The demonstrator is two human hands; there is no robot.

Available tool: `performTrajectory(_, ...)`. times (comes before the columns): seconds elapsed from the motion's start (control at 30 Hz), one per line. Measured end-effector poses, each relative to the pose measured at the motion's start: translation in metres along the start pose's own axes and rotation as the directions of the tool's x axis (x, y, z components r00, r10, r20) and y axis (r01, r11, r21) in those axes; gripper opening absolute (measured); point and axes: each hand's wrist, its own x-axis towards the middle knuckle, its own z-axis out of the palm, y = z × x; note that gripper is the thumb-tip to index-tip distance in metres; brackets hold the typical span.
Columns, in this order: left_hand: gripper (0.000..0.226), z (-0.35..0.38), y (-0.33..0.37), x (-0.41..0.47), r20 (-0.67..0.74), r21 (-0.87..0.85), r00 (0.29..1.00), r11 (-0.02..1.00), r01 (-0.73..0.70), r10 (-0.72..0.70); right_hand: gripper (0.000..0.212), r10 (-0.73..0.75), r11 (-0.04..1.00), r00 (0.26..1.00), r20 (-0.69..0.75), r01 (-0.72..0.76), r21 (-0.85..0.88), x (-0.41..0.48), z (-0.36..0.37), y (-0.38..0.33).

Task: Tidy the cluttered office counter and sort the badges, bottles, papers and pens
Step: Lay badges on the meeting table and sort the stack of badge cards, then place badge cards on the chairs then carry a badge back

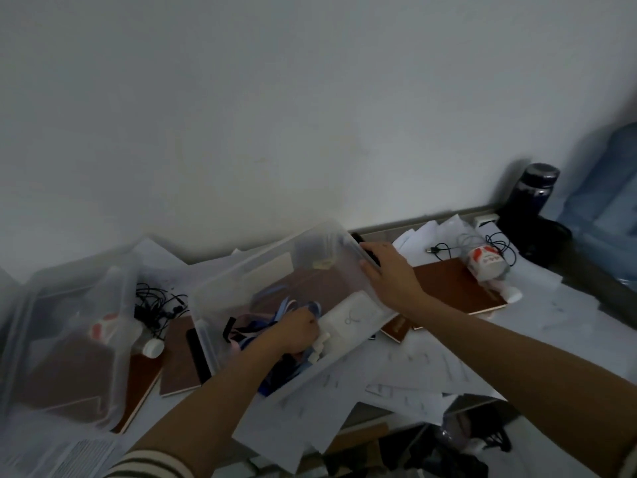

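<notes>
Badge lanyards: a loose tangle of blue and black ribbon in the near half of the clear plastic bin, mid-table. We count no single badges; the tangle hides them.

Left hand: down inside the bin, right on the tangle, fingers curled into the ribbons and gripping them. It is the nearer hand by far.

Right hand: at the far right corner of the bin, fingers bent over the rim and gripping it. A slim black stick, perhaps a pen, lies under the fingertips. We cannot tell whether the hand holds that too.

Key relation: the bin's long axis runs aslant, from left to far right. The right hand braces one end while the left works near the middle. We judge any lift of the tangle goes straight up and toward us.

A flat white pouch lies just beside the left hand, smooth and soft-edged.

Outward: printed papers lie fanned under the bin and over the table. Brown hard-cover notebooks sit to the right. A small bottle with a red and white label lies on its side. A second clear bin is at left, with black cables between the two. A dark flask stands upright at the wall.
</notes>
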Motion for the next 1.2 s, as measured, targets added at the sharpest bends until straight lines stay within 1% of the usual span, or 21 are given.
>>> performTrajectory(0.07,0.036,-0.005,-0.002,-0.005,0.001,-0.014,1.0,1.0,-0.006,0.006,0.039,0.002,0.999,1.0,0.004,-0.001,-0.032,0.006,0.001,-0.004)
performTrajectory(0.13,0.039,-0.014,-0.003,-0.011,-0.039,-0.02,0.999,1.0,-0.022,0.021,0.041,0.009,0.999,1.0,0.028,-0.008,-0.046,0.009,0.002,-0.003)
performTrajectory(0.23,0.045,-0.032,0.0,-0.016,-0.22,0.033,0.974,0.998,-0.05,0.056,0.046,0.035,0.999,0.998,0.045,-0.034,-0.033,0.005,-0.003,0.0)
performTrajectory(0.27,0.043,-0.039,0.003,-0.018,-0.279,0.045,0.958,0.998,-0.053,0.064,0.046,0.047,0.999,0.998,0.038,-0.046,-0.019,0.002,-0.007,0.001)
performTrajectory(0.33,0.029,-0.051,0.018,-0.025,-0.371,0.066,0.924,0.996,-0.067,0.087,0.047,0.064,0.998,0.998,0.015,-0.064,-0.01,-0.005,-0.02,0.005)
performTrajectory(0.37,0.024,-0.056,0.031,-0.029,-0.418,0.087,0.901,0.993,-0.083,0.112,0.048,0.077,0.997,0.997,0.003,-0.077,-0.009,-0.01,-0.03,0.01)
performTrajectory(0.43,0.021,-0.062,0.062,-0.038,-0.493,0.139,0.851,0.982,-0.127,0.18,0.048,0.105,0.994,0.994,-0.031,-0.106,-0.02,-0.02,-0.049,0.022)
performTrajectory(0.57,0.02,-0.05,0.145,-0.045,-0.512,0.242,0.795,0.943,-0.229,0.325,0.039,0.196,0.975,0.973,-0.125,-0.207,-0.08,-0.056,-0.098,0.058)
performTrajectory(0.63,0.021,-0.027,0.19,-0.045,-0.48,0.281,0.78,0.913,-0.296,0.401,0.034,0.254,0.955,0.954,-0.156,-0.273,-0.112,-0.087,-0.129,0.082)
performTrajectory(0.73,0.02,0.027,0.253,-0.047,-0.386,0.351,0.76,0.845,-0.404,0.523,0.033,0.326,0.918,0.929,-0.176,-0.356,-0.177,-0.147,-0.177,0.125)
performTrajectory(0.77,0.019,0.055,0.28,-0.049,-0.346,0.374,0.751,0.817,-0.44,0.563,0.032,0.367,0.892,0.912,-0.184,-0.401,-0.207,-0.176,-0.199,0.144)
performTrajectory(0.87,0.021,0.129,0.336,-0.05,-0.19,0.41,0.768,0.76,-0.504,0.612,0.029,0.464,0.809,0.861,-0.211,-0.508,-0.296,-0.247,-0.252,0.188)
performTrajectory(0.93,0.023,0.185,0.375,-0.051,-0.091,0.439,0.762,0.713,-0.546,0.641,0.027,0.53,0.747,0.814,-0.237,-0.581,-0.324,-0.301,-0.285,0.219)
performTrajectory(1.07,0.014,0.282,0.437,-0.057,0.156,0.473,0.735,0.604,-0.642,0.659,0.033,0.655,0.602,0.682,-0.324,-0.731,-0.322,-0.401,-0.337,0.267)
performTrajectory(1.13,0.014,0.327,0.472,-0.059,0.268,0.49,0.693,0.525,-0.696,0.669,0.034,0.701,0.522,0.604,-0.378,-0.797,-0.305,-0.446,-0.361,0.29)
performTrajectory(1.17,0.016,0.362,0.504,-0.063,0.336,0.493,0.64,0.45,-0.745,0.691,0.034,0.741,0.458,0.528,-0.415,-0.849,-0.263,-0.483,-0.381,0.302)
performTrajectory(1.2,0.018,0.369,0.511,-0.063,0.352,0.502,0.635,0.434,-0.748,0.687,0.034,0.74,0.455,0.522,-0.424,-0.853,-0.255,-0.492,-0.386,0.306)
